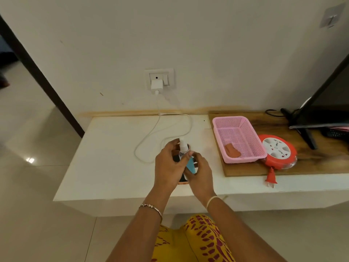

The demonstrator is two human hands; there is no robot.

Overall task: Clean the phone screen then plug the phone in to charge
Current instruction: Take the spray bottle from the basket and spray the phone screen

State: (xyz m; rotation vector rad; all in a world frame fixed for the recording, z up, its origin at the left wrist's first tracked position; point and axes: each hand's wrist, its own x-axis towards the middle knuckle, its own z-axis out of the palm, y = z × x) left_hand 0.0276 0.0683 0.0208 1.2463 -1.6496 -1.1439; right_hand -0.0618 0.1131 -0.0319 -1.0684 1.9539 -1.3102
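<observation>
Both hands' fingers grip the spray bottle (pixel 184 148) over the phone (pixel 182 179) near the tabletop (pixel 105 157) front edge; left side is bare.

Left hand (pixel 169 163): I grip the spray bottle (pixel 183 146) upright.
Right hand (pixel 201 172): I hold its blue body.
Phone (pixel 182 179): beneath my hands on the white shelf (pixel 105 157).
</observation>
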